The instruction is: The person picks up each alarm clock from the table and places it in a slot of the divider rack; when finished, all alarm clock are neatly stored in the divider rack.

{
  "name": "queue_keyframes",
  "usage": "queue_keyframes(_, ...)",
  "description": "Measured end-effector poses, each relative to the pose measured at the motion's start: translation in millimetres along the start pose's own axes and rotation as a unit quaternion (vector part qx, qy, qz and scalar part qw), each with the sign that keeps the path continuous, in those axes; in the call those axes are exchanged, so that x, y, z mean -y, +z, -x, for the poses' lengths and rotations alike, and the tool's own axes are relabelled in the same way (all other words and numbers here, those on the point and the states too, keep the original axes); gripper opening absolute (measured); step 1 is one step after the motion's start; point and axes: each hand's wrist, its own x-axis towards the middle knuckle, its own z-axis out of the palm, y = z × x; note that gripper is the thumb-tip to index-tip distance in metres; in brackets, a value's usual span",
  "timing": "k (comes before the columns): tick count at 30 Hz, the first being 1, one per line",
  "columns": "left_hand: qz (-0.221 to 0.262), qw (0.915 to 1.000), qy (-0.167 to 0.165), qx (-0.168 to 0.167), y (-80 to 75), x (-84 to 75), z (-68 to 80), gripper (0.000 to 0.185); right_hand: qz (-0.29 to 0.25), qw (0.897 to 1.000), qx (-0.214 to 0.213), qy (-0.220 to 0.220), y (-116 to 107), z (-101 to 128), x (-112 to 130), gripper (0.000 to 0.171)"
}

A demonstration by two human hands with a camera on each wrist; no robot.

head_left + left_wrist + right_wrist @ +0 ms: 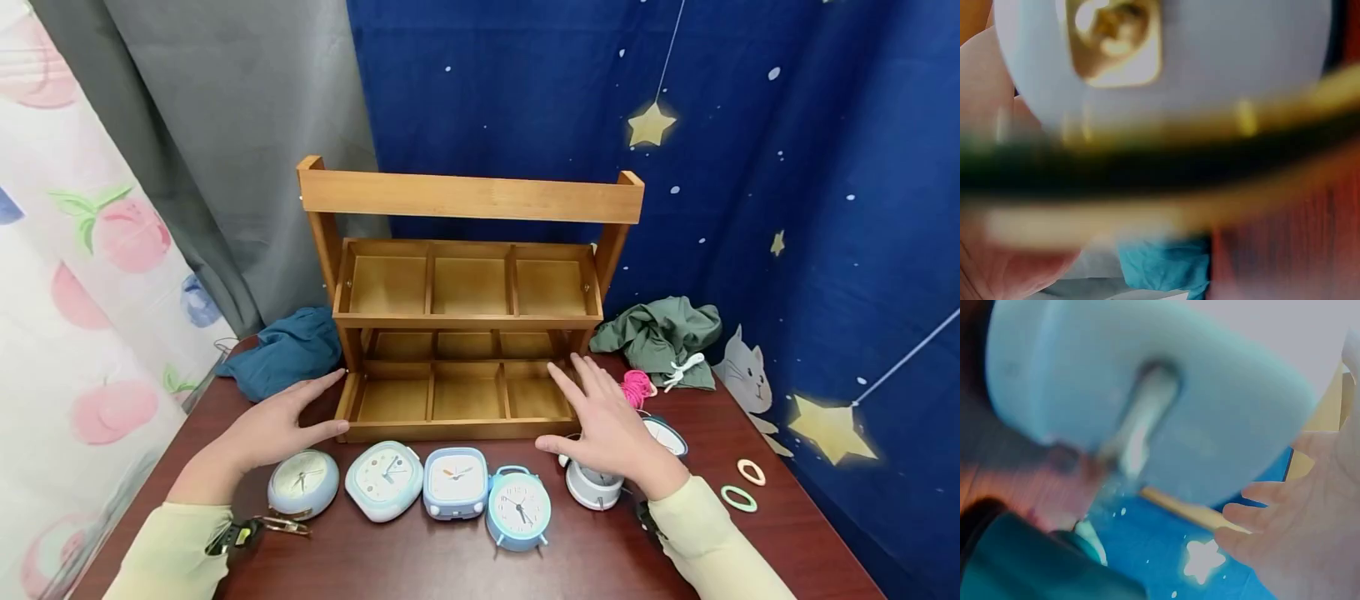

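A dark red-brown worktop (pixel 420 567) stands before starry blue cloth. Nearest, 4 pale blue clocks (pixel 408 487) sit in a row. Past them, the left hand (pixel 273 429) at 9 o'clock and right hand (pixel 611 425) at 3 o'clock flank the wooden organizer (pixel 465 333), fingers straight and spread, holding nothing.

I see open tabletop between the row of four pale blue alarm clocks (pixel 411 487) and the front edge of the tiered wooden compartment rack (pixel 465 333), a narrow lane only. My left hand (pixel 281 425) and right hand (pixel 611 425) flank the rack's lowest tray. A teal cloth (pixel 288 350) crowds the left side; a green cloth (pixel 660 333) and pink cord bundle (pixel 636 387) crowd the right.
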Motion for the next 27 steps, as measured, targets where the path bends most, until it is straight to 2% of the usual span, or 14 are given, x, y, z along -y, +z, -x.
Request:
queue_keyframes(6, 0.078, 0.9966, -0.003, 0.025, 0.8, 8.9, 0.0, 0.088, -0.04, 0.999, 0.029, -0.008, 2.1, -1.5, 16.3, 0.114)
queue_keyframes(14, 0.137, 0.99, 0.014, 0.033, 4.6, 23.4, -0.4, 0.079, -0.07, 0.995, 0.069, -0.028, 6.3, -6.6, 44.7, 0.11)
queue_keyframes(27, 0.146, 0.9887, 0.032, 0.016, 18.3, 31.0, -7.2, 0.071, -0.084, 0.983, 0.135, -0.089, 14.7, -24.4, 85.0, 0.107)
